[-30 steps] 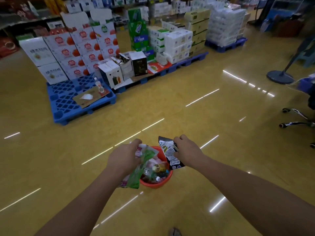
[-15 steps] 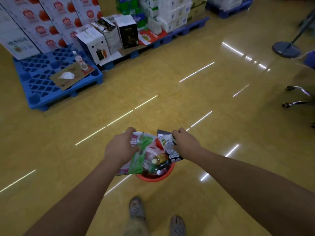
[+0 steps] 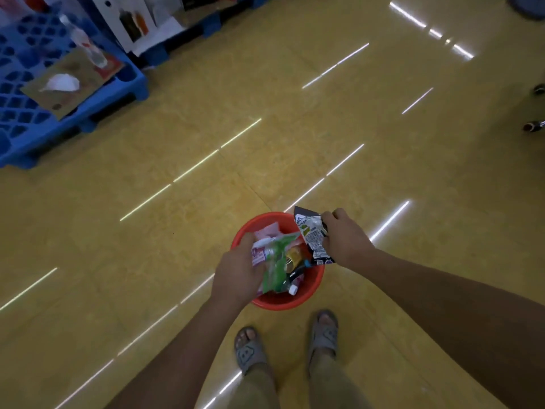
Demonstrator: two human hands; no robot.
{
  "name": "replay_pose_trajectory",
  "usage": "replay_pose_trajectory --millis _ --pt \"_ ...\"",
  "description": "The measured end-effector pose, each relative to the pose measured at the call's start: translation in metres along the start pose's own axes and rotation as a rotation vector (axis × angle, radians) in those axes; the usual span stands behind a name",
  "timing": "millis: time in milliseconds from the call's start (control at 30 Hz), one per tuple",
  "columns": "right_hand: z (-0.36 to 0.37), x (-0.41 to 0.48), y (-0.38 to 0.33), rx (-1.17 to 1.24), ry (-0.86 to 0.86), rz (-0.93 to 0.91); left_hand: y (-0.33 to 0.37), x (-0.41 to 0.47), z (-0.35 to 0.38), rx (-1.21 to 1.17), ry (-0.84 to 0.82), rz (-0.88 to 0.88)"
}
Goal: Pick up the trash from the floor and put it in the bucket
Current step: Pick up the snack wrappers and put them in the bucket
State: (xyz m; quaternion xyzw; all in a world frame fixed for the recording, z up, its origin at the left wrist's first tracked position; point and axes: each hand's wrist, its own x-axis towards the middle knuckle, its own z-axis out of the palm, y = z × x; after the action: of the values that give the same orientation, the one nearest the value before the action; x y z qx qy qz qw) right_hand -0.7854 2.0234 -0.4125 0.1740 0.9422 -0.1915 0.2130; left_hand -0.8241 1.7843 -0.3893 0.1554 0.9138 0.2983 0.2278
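Both hands hang over the red bucket (image 3: 283, 304), which stands on the yellow floor (image 3: 177, 143) just ahead of the person's sandals (image 3: 249, 354). The left hand (image 3: 236, 274) has its fingers curled round a green wrapper (image 3: 277, 261), bunched together with a pink-and-white packet (image 3: 259, 255). Both droop over the bucket's near-left side. The right hand (image 3: 346, 242) pinches a black wrapper (image 3: 311, 234) by one long edge, and it hangs at the bucket's far-right rim, partly over the opening. The hands are apart, one on each side of the bucket.

Inside, bottles (image 3: 293, 256) and other trash already fill much of the space, so the load sits high.

The wrappers look like thin film: very light, limp and crinkly, probably slick. They should fall once the fingers let go, though so light a piece may drift or catch on the rim. It seems wiser to release low, over the middle of the opening. An edge pinch like the right hand's should do for a single wrapper, while a bunched grip suits two at once. Nothing here looks fragile.

A blue pallet (image 3: 17, 113) lies well off to the left.
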Motion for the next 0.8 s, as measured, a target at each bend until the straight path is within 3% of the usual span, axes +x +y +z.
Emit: replay_pose_trajectory --millis 300,500,667,800 --pt "0.085 0.099 0.043 -0.084 -0.072 -0.129 -0.027 0.054 0.129 -0.177 0.077 -0.046" --pt "0.137 0.148 0.056 -0.086 -0.140 -0.310 -0.048 0.059 0.218 -0.279 0.075 -0.153" --pt "0.161 0.171 0.057 -0.195 -0.154 -0.446 -0.063 0.057 0.268 -0.257 -0.062 -0.187" --pt "0.178 0.190 0.057 -0.346 -0.171 -0.538 -0.070 0.065 0.291 -0.014 -0.345 -0.204"
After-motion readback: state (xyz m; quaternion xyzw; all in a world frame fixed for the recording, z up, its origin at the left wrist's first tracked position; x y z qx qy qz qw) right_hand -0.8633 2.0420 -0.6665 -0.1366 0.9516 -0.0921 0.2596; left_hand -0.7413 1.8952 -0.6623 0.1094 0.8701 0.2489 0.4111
